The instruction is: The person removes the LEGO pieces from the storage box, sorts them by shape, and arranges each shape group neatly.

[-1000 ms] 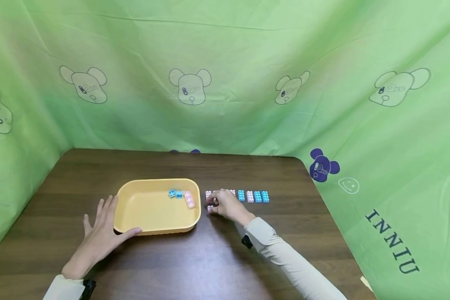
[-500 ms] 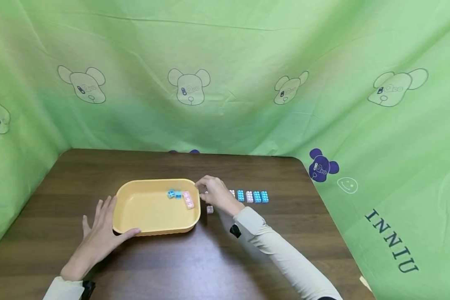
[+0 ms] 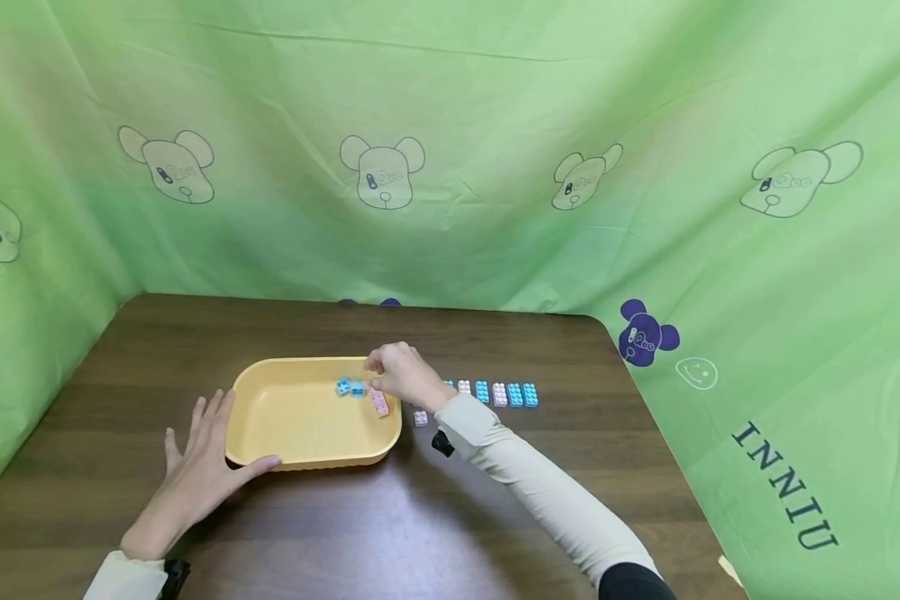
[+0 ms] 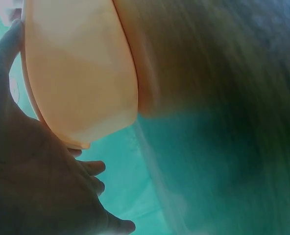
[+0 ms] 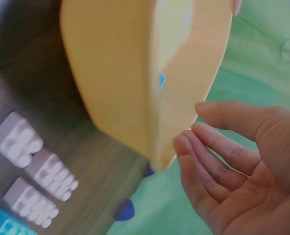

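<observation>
My left hand point(image 3: 187, 479) rests against the left end of the yellow tray point(image 3: 292, 461), fingers straight and spread, thumb lying at the near rim. Over the tray's far right corner hovers my right hand point(image 3: 407, 375), fingers loosely bent. The right wrist view shows thumb and fingertips slightly apart, with no brick visible between them. Just below those fingers, a long pink toy brick point(image 3: 378, 403) lies in the tray. Beside it are two small blue bricks, one tilted point(image 3: 342, 386) and one flat point(image 3: 357, 388). A small pink brick point(image 3: 420, 418) stands on the table right of the tray.
Right of the tray runs a row of pink and blue bricks point(image 3: 499, 394), its left end hidden by the right hand in the head view. Several pink bricks point(image 5: 52, 174) show in the right wrist view. Green printed cloth point(image 3: 450, 183) surrounds the brown table point(image 3: 307, 533).
My right hand has left the small pink brick beside the row and moved left and away over the tray's right rim. The small pink brick stays on the table. My left hand holds still.
</observation>
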{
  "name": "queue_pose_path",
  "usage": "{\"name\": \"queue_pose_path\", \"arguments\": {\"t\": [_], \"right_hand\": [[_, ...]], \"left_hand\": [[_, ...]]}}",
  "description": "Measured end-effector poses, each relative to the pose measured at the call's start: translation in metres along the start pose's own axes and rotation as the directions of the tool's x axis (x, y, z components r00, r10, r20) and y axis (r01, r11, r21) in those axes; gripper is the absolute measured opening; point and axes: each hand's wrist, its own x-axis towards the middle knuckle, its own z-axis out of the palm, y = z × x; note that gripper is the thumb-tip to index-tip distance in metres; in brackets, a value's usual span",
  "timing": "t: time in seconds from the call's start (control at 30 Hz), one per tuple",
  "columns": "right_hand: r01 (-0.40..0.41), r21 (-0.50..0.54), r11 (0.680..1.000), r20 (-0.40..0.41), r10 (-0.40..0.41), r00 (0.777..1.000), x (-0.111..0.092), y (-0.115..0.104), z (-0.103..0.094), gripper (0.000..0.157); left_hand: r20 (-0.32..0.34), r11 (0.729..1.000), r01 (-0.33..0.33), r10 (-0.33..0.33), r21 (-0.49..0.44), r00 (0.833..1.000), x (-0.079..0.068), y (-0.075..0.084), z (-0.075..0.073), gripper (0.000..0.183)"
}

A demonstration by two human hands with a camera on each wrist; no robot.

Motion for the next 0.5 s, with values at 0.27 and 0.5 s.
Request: {"name": "queue_pose_path", "arguments": {"t": [0.27,0.5], "right_hand": [[0.003,-0.077,0.997,0.073,0.003,0.997,0.024,-0.02,0.005,0.014],[-0.009,-0.25,0.968,0.069,0.027,0.997,0.038,-0.034,0.018,0.008]], "left_hand": [[0.014,1.0,-0.003,0.003,-0.023,1.0,0.003,0.005,-0.001,0.128],[0.018,1.0,-0.001,0.001,-0.027,1.0,0.004,0.006,0.001,0.129]]}}
